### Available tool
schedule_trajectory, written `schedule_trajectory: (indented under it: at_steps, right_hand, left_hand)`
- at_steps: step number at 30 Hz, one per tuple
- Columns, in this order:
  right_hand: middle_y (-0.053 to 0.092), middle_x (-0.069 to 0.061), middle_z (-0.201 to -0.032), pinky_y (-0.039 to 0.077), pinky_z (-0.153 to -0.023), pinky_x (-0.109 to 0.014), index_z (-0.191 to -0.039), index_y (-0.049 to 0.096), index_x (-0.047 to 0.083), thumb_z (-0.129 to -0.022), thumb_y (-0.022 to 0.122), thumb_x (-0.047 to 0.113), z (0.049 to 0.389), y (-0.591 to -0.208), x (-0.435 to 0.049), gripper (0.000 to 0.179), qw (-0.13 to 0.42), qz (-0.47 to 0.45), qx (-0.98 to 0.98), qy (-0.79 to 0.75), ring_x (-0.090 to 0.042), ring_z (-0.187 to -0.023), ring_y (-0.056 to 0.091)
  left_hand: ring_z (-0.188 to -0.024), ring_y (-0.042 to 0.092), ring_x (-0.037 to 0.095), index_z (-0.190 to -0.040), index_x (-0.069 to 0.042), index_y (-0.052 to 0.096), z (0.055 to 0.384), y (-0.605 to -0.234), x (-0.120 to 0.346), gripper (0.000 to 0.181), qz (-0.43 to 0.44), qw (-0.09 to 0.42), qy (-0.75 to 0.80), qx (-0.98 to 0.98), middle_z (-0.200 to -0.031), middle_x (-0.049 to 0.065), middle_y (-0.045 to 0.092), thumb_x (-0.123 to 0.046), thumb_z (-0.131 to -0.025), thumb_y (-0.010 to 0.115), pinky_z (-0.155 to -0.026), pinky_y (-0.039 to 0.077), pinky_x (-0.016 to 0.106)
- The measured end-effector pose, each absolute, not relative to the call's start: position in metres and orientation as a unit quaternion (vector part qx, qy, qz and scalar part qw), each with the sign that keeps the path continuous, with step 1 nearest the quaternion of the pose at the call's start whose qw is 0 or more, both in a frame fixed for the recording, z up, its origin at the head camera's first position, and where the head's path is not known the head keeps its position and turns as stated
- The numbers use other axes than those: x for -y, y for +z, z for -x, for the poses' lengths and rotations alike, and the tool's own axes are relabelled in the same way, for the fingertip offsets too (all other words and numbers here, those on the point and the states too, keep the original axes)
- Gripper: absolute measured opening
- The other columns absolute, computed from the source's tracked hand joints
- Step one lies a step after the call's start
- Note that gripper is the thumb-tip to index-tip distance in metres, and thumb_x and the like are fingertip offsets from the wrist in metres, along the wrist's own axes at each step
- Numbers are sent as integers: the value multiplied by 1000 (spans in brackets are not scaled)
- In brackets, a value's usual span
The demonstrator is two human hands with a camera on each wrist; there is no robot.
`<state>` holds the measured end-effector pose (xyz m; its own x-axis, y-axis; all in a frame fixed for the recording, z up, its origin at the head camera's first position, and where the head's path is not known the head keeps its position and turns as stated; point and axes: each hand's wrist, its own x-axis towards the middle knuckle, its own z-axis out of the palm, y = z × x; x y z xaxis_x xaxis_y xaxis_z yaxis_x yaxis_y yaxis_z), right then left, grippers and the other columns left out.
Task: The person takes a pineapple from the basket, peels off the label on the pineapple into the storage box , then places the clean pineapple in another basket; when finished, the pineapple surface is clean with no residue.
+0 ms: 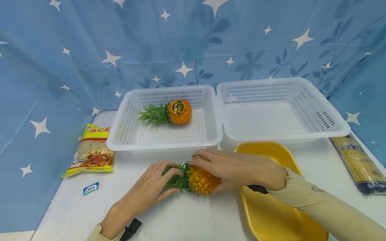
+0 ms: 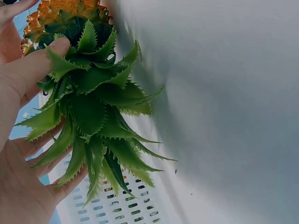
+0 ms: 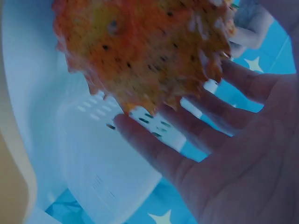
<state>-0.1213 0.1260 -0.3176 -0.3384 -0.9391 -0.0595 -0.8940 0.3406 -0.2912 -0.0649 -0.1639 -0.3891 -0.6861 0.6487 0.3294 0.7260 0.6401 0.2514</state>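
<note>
A small orange pineapple (image 1: pixel 202 180) lies on its side over the white table, its green leafy crown pointing left. My left hand (image 1: pixel 153 182) holds the crown end, and in the left wrist view its thumb lies near the base of the spiky leaves (image 2: pixel 93 112) with the fingers behind them. Around the fruit's right end curves my right hand (image 1: pixel 232 169), fingers over the top side and thumb at the near side. The right wrist view shows the bumpy skin (image 3: pixel 145 51) close up against the fingertips.
Behind stand two white perforated baskets; the left basket (image 1: pixel 164 147) contains another pineapple (image 1: pixel 182 113), beside the right basket (image 1: pixel 286 136). A yellow tray (image 1: pixel 277 217) sits under my right forearm. At left lie a food bag (image 1: pixel 93 152) and a small packet (image 1: pixel 90 188); at right, a pasta pack (image 1: pixel 359 162).
</note>
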Motion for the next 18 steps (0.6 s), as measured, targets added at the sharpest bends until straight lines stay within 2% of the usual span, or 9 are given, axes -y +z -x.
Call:
schedule_trajectory:
  at_steps: [6, 18]
  right_hand:
    - [46, -11, -148, 47, -112, -41, -156, 40, 3, -83, 91, 38, 124, -326, -123, 95, 112, 564, -812, -96, -27, -133, 50]
    - [48, -9, -146, 47, -112, -42, -151, 41, 6, -82, 93, 32, 128, -332, -123, 91, 119, 563, -809, -119, -26, -132, 51]
  left_hand:
    - [-113, 59, 21, -124, -20, 63, 64, -388, 163, 43, 380, 102, -185, 901, -128, 3, 60, -32, -89, 85, -89, 52, 41]
    - [-112, 59, 21, -124, -19, 63, 63, -389, 162, 43, 373, 103, -184, 904, -128, 3, 61, -34, -89, 85, -88, 51, 40]
